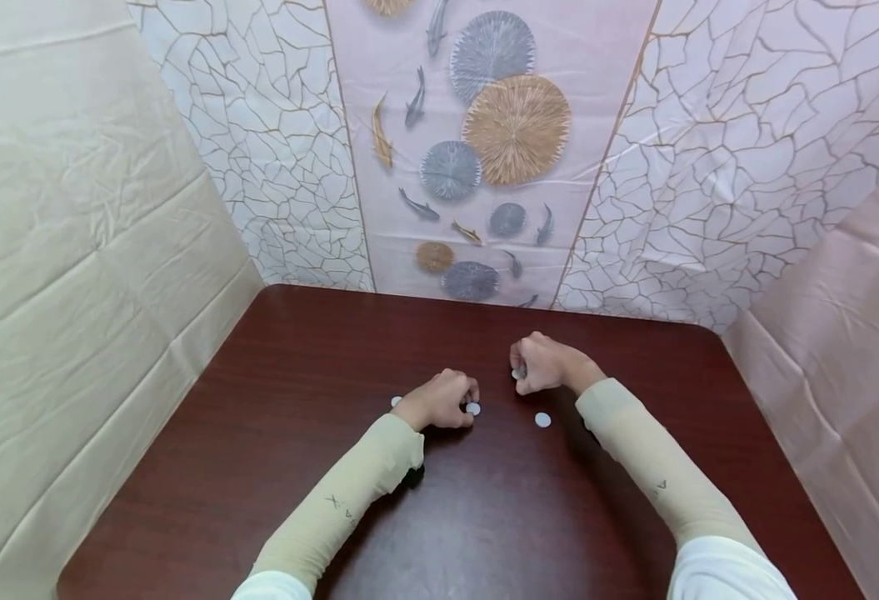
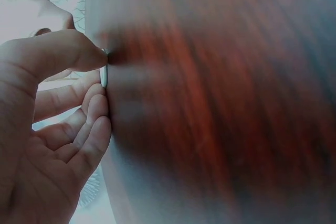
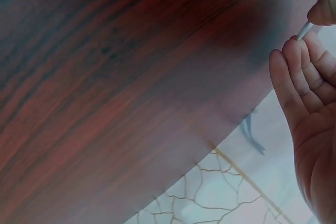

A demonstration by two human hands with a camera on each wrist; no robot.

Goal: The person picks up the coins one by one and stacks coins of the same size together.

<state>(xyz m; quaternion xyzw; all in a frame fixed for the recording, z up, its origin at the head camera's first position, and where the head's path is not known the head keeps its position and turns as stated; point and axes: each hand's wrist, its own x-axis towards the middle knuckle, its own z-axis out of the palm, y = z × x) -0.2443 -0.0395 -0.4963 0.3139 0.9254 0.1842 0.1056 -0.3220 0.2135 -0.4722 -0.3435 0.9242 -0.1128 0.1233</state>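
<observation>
My left hand [image 1: 442, 400] is low over the brown table, with thumb and fingertips at opposite edges of a small flat white disc [image 1: 472, 408]. In the left wrist view that disc [image 2: 104, 72] is seen edge-on at the table surface, between thumb and fingers. Farther back and to the right, my right hand [image 1: 547, 364] pinches another white disc [image 1: 516, 373]. The right wrist view shows this disc [image 3: 304, 30] tilted between thumb and fingertips, off the tabletop. A third white disc [image 1: 542, 420] lies flat between the hands, nearer the right forearm.
Another white disc [image 1: 397, 401] lies left of the left wrist, partly hidden by it. The dark red-brown table [image 1: 319, 333] has rounded far corners. Behind it hangs a patterned cloth [image 1: 469, 208], with pale cloth walls [image 1: 94, 250] on both sides.
</observation>
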